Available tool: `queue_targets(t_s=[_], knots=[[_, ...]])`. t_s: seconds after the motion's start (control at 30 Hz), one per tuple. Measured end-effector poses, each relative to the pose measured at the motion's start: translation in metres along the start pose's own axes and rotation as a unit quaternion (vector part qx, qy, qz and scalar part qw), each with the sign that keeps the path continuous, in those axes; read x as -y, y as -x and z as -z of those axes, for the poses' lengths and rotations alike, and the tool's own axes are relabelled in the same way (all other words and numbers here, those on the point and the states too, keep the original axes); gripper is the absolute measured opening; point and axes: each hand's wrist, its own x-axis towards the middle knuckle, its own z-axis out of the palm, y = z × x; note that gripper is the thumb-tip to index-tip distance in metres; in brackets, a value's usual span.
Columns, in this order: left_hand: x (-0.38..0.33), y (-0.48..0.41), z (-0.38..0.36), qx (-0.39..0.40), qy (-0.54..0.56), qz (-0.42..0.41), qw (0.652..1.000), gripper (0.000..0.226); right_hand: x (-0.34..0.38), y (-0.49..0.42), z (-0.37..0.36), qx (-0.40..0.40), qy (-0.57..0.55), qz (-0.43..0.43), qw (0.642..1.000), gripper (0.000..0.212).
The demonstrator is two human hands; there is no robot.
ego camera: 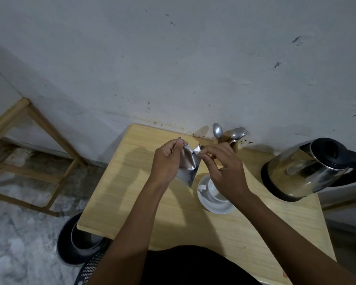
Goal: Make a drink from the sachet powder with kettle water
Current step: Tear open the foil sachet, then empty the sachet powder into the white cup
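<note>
Head view. Landmark: white ceramic cup on its white saucer (215, 204), set on the pale wooden tabletop (132, 192). Crumpled silver foil sachet (188, 167): held in the air just left of the cup. Left hand (167, 161): grip clamped on the sachet's upper left corner. Right hand (224, 167): over the cup, grip pinched on the sachet's torn top edge. Stainless steel electric kettle with black lid (308, 169): right of the cup. Metal spoons in a wooden holder (228, 134): behind the cup, against the wall.

You see: sachet (188, 167) silver foil | cup (213, 191) and saucer (216, 206) white | kettle (302, 171) steel, black lid, right of frame | table (132, 182) pale wood grain | wall (173, 58) grey-white, dark-flecked
</note>
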Motion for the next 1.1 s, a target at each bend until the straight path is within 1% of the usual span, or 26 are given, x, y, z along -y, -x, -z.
queue_targets(t_s=[0.1,0.2,0.33,0.4,0.5,0.53,0.57,0.63,0.73,0.77,0.9,1.0,1.1], knots=[[0.007,-0.005,0.001,-0.014,0.003,0.016,1.000,0.027,0.002,0.007,0.002,-0.023,-0.034,-0.064,0.997,0.011],[0.011,-0.008,0.006,-0.013,0.014,0.028,0.999,0.027,0.004,0.012,0.006,-0.043,-0.046,-0.105,0.992,0.009],[0.014,-0.010,0.007,-0.013,0.003,0.028,1.000,0.026,0.006,0.017,0.007,-0.076,-0.086,-0.181,0.977,0.007],[0.017,-0.010,0.007,-0.014,0.002,0.029,0.999,0.026,0.008,0.018,0.005,-0.098,-0.107,-0.221,0.964,0.009],[0.023,-0.012,0.016,-0.044,0.000,0.039,0.998,0.026,0.011,0.013,0.012,-0.184,-0.160,-0.283,0.928,0.009],[0.024,-0.012,0.021,-0.052,-0.006,0.039,0.998,0.026,0.011,0.010,0.016,-0.200,-0.167,-0.294,0.920,0.010],[0.026,-0.013,0.025,-0.054,-0.014,0.038,0.998,0.026,0.009,0.009,0.019,-0.194,-0.167,-0.304,0.918,0.011],[0.027,-0.013,0.033,-0.044,-0.035,0.033,0.998,0.030,0.002,0.010,0.019,-0.135,-0.166,-0.339,0.916,0.006],[0.025,-0.011,0.038,-0.025,-0.072,0.039,0.996,0.027,-0.010,0.020,0.001,-0.038,-0.171,-0.432,0.885,0.010],[0.025,-0.009,0.040,-0.023,-0.077,0.041,0.996,0.025,-0.014,0.023,-0.008,-0.013,-0.160,-0.450,0.879,0.010],[0.030,-0.001,0.047,-0.030,-0.083,0.041,0.995,0.023,-0.025,0.030,-0.051,0.048,-0.129,-0.461,0.877,0.006],[0.033,0.006,0.052,-0.038,-0.091,0.050,0.994,0.022,-0.029,0.033,-0.081,0.098,-0.088,-0.459,0.879,0.011],[0.035,0.012,0.055,-0.038,-0.090,0.057,0.994,0.023,-0.035,0.041,-0.101,0.177,-0.065,-0.474,0.860,0.018]])
